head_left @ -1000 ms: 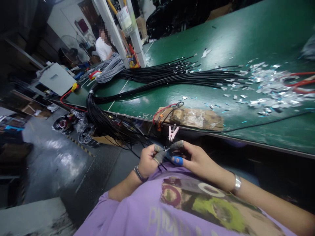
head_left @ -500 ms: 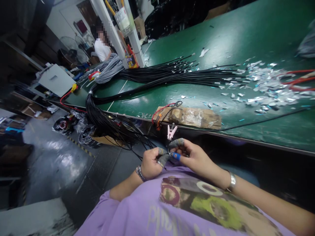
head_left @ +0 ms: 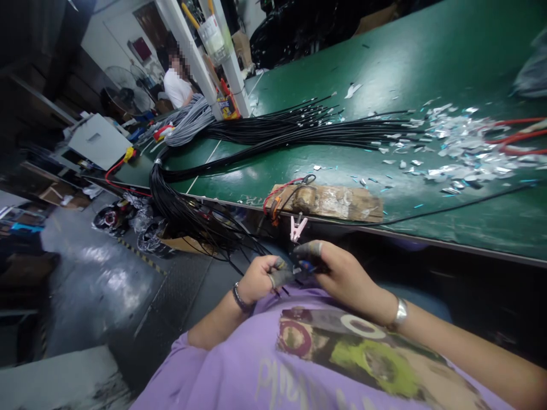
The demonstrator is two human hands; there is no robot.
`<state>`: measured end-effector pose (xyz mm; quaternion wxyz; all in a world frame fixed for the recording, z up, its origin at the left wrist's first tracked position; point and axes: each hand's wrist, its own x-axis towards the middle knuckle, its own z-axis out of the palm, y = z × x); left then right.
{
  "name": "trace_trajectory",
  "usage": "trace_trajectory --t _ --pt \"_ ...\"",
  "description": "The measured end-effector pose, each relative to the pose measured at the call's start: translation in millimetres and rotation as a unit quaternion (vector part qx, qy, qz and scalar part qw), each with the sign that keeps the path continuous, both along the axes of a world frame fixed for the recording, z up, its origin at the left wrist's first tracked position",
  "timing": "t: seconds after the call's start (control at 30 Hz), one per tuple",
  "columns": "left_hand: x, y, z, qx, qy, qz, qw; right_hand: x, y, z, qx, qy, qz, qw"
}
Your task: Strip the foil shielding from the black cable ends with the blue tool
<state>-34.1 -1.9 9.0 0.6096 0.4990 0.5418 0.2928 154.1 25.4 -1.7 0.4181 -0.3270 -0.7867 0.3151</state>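
Note:
My left hand (head_left: 258, 280) is closed in a pinch round a black cable, with grey finger covers on its thumb and finger. Dark cable ends poke out below its fingers. Close against it, my right hand (head_left: 342, 273) has its fingers curled in, with grey and blue covers on the tips. A small pale bit (head_left: 296, 270) shows where the fingertips meet; what the right fingers pinch is hidden. Just above the hands, a pink clip (head_left: 297, 229) hangs at the table edge. The bundle of black cables (head_left: 171, 199) droops over the edge to the left of my hands.
A worn wooden block (head_left: 342, 204) with red and black wires lies on the green table's (head_left: 427, 62) front edge. Foil scraps (head_left: 465, 142) are scattered at the right. Grey cables (head_left: 192, 122) lie beside a white post (head_left: 231, 68). A person (head_left: 177, 85) is in the background.
My right hand has rolled inward over the left fingertips, so its blue finger cover shows less. The pale strand between the fingers now appears as a small bit. Both hands stay close together.

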Motion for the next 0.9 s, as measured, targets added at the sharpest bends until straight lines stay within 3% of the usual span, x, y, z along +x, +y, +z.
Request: trace_trajectory --t 0.13,0.27,0.33,0.43,0.53,0.6,0.77,0.9 --pt "5 -6 -6.4 0.152 0.047 0.041 0.986 -1 1 -0.8 -0.199 0.07 0.009 0.977" --pt "7 -8 -10.0 0.167 0.066 0.023 0.983 -3 -3 0.1 -0.262 0.08 0.051 0.96" --pt "6 -7 -9.0 0.154 0.053 0.025 0.986 -3 -4 1.1 -0.225 0.069 0.046 0.971" --pt "5 -4 -6.9 0.092 0.014 0.027 0.995 0 -4 3.7 -0.052 0.023 0.033 0.998" --pt "4 -2 -8.3 0.007 -0.037 0.044 0.998 4 -3 7.8 0.147 -0.027 0.06 0.987" --pt "5 -3 -11.6 -0.033 -0.084 0.064 0.994 5 -2 10.3 0.217 -0.056 0.066 0.972" --pt "7 -2 -17.7 -0.098 -0.204 0.087 0.97 5 1 6.8 0.256 -0.116 0.063 0.958" --pt "0 2 -14.1 -0.082 -0.287 0.102 0.949 10 5 -7.8 0.161 -0.169 0.018 0.972"
